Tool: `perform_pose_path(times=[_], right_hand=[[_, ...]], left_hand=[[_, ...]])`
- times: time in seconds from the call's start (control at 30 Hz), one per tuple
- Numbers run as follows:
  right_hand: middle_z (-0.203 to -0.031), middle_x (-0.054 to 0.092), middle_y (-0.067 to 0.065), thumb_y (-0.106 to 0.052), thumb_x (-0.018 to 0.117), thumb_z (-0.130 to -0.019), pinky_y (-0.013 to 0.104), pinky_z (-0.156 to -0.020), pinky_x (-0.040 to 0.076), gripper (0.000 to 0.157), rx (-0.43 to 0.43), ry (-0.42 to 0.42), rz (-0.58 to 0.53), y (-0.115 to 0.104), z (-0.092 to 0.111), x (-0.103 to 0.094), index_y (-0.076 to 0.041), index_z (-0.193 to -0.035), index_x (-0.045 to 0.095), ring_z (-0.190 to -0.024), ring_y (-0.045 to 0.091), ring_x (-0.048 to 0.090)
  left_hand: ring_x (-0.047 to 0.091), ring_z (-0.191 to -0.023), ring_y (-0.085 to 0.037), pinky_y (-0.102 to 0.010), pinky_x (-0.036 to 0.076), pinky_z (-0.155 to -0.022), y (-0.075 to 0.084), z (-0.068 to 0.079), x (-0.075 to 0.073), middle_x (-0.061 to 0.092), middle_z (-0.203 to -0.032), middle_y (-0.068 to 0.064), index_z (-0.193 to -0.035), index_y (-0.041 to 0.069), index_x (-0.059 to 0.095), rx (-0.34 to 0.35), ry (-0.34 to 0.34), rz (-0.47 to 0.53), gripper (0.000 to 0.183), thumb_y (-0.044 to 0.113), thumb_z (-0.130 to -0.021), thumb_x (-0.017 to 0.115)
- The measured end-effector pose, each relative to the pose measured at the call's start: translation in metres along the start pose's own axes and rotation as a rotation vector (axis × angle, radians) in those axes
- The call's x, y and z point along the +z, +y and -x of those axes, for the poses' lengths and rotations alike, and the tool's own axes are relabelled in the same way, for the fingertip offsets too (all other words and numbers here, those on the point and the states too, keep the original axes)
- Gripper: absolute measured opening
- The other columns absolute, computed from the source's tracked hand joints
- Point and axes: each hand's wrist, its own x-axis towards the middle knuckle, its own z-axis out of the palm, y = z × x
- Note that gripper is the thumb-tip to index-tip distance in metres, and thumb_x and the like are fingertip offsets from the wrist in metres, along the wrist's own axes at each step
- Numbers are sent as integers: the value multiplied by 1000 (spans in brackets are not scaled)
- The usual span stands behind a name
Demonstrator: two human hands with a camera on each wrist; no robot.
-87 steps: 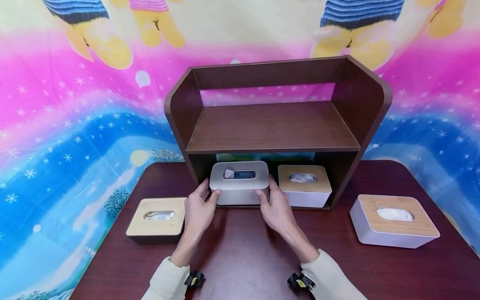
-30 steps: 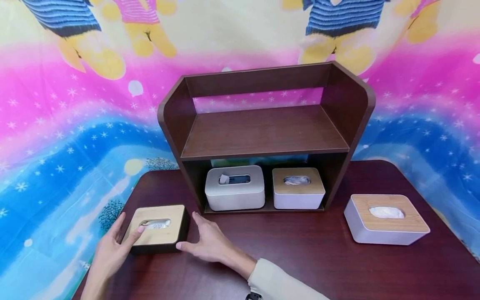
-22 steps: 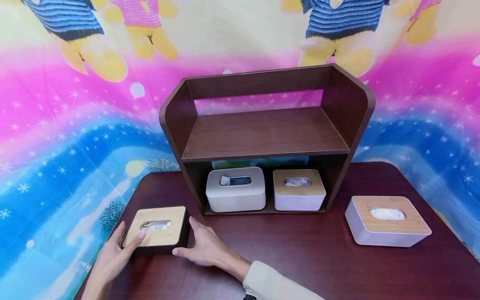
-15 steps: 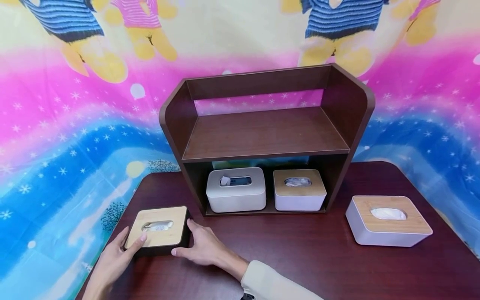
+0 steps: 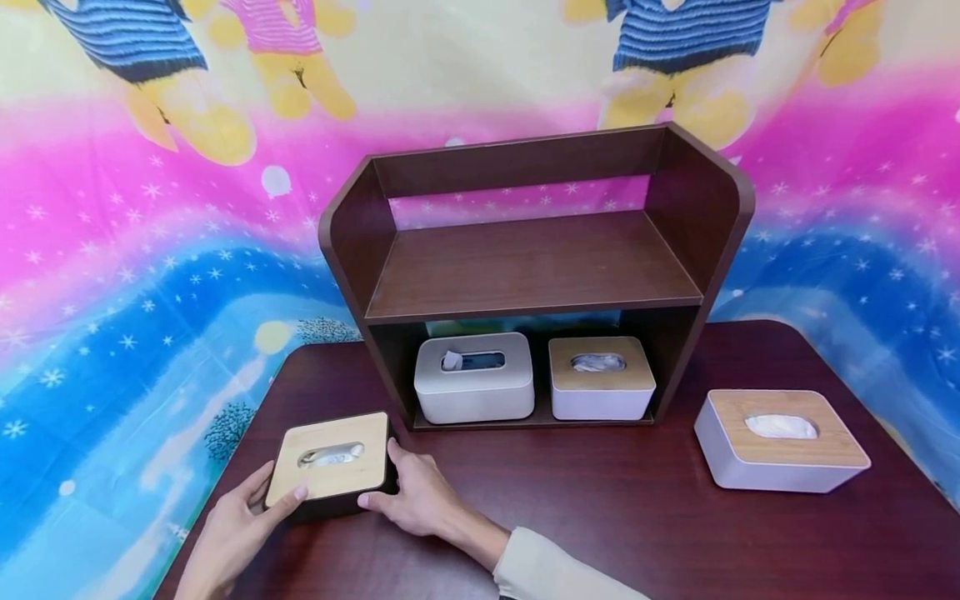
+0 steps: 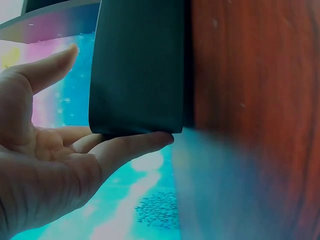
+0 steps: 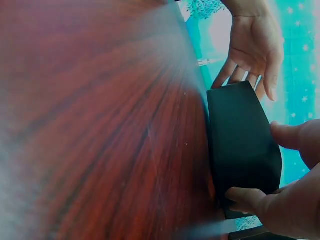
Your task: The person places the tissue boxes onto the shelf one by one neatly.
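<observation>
A black tissue box point(image 5: 330, 475) with a pale wooden lid sits at the front left of the table, held between both hands. My left hand point(image 5: 236, 525) lies at its left end, thumb over the lid in the head view. The left wrist view shows straight fingers point(image 6: 135, 146) along the box's end and the thumb raised apart from it. My right hand point(image 5: 420, 492) grips the right front corner, thumb at the front and fingers on the right end. In the right wrist view both hands stand at opposite ends of the box's dark front.
A brown two-tier shelf point(image 5: 532, 258) stands at the back. On its lower level are a light grey tissue box point(image 5: 474, 396) and a white one with a wooden lid point(image 5: 600, 392). A larger white, wooden-lidded tissue box point(image 5: 783, 450) lies on the right of the table point(image 5: 600, 492).
The hands have left the grey box in the shelf and come to the black tissue box. Lately that box has shifted slightly right and turned a little, both hands moving with it.
</observation>
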Motion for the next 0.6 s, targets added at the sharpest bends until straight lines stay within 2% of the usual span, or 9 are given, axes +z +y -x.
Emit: perform_pose_path(times=[0.03, 0.17, 0.37, 0.6], right_hand=[[-156, 58, 23, -37, 85, -93, 42, -117, 52, 86, 6, 7, -5, -1, 2, -1, 6, -157, 48, -141, 35, 61], [-155, 58, 24, -36, 84, -95, 45, -117, 52, 84, 15, 37, -29, -4, 11, -7, 8, -157, 47, -141, 35, 61], [-158, 54, 26, -34, 79, -100, 44, -118, 51, 82, -38, 78, -54, -7, 23, -17, 10, -159, 42, -144, 31, 58], [-160, 51, 27, -35, 78, -100, 45, -118, 51, 81, -66, 110, -28, -13, 39, -32, 6, -160, 43, -146, 33, 56]], left_hand=[[54, -146, -45, -29, 63, -90, 1, 2, 0, 40, -164, -29, -168, -6, 21, 2, -5, 4, 105, 57, -101, 70], [51, -146, -46, -38, 64, -95, 7, 7, -2, 36, -165, -32, -168, -8, 19, 14, -32, 3, 106, 52, -100, 75], [51, -146, -46, -34, 65, -92, 15, 16, -3, 32, -167, -32, -169, -6, 17, 32, -79, 36, 108, 43, -96, 82], [59, -138, -49, -37, 66, -91, 23, 26, -2, 41, -161, -35, -167, -7, 25, 116, -46, -10, 99, 33, -97, 82]])
